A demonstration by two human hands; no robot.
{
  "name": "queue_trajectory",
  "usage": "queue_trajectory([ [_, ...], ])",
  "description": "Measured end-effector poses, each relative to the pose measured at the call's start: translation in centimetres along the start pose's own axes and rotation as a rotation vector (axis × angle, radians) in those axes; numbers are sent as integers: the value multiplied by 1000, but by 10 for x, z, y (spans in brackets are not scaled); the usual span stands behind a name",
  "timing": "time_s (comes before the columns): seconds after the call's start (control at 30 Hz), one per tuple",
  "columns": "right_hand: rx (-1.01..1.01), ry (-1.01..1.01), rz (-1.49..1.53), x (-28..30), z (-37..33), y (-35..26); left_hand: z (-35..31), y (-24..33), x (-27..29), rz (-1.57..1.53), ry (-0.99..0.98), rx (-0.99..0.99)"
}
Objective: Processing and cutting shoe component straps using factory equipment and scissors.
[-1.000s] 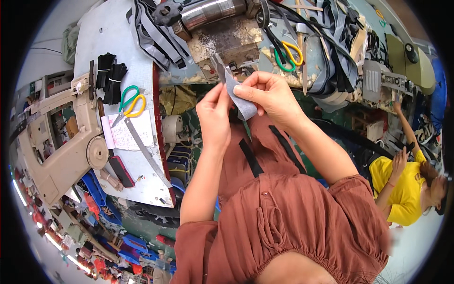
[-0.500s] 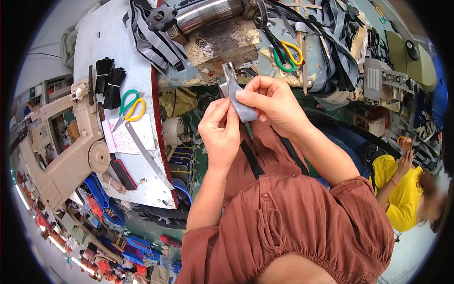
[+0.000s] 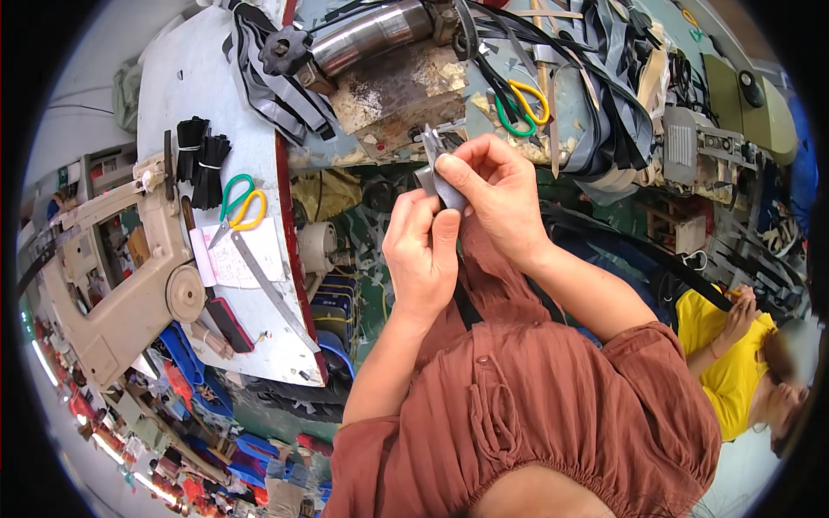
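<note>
A short grey strip [image 3: 447,195], folded over with a narrow shiny upper end, is between my two hands in front of the machine. My right hand [image 3: 505,198] pinches it from the right, its thumb pressed on the strip's face. Curled fingers of my left hand [image 3: 421,255] meet its lower left side, the thumb upright beside them. The fingers cover part of the strip, so how its layers join cannot be made out. Just beyond it stands a worn metal machine block [image 3: 389,104] with a shiny roller [image 3: 371,39].
On the white table at left lie scissors [image 3: 244,203], a notebook [image 3: 250,259], a curved grey strip [image 3: 268,289] and black strip bundles [image 3: 207,164]. More scissors [image 3: 522,108] and heaped strips [image 3: 604,112] lie right of the machine. A co-worker in yellow [image 3: 725,363] is at far right.
The grey strip has turned more edge-on and moved slightly right. My left hand has shifted right and its thumb has come down from the strip's face. My right hand still grips it.
</note>
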State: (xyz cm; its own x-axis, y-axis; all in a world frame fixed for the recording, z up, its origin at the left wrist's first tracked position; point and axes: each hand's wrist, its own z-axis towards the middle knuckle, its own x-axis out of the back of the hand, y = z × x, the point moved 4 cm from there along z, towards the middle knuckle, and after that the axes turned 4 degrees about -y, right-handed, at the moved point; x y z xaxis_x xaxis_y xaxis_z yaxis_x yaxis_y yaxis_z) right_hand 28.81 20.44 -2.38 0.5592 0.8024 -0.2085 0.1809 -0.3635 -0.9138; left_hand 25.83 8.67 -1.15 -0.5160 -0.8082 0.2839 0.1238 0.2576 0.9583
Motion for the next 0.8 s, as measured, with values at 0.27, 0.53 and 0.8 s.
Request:
queue_trajectory([
  [0.27,-75,-153,-8,17,21,-14,-5,-5,-4,-155,-74,176],
  [0.53,36,-16,-103,13,29,-6,-11,-13,-11,-314,2,278],
  [0.8,130,-58,-449,7,48,-10,-21,-43,-25,-750,-100,674],
])
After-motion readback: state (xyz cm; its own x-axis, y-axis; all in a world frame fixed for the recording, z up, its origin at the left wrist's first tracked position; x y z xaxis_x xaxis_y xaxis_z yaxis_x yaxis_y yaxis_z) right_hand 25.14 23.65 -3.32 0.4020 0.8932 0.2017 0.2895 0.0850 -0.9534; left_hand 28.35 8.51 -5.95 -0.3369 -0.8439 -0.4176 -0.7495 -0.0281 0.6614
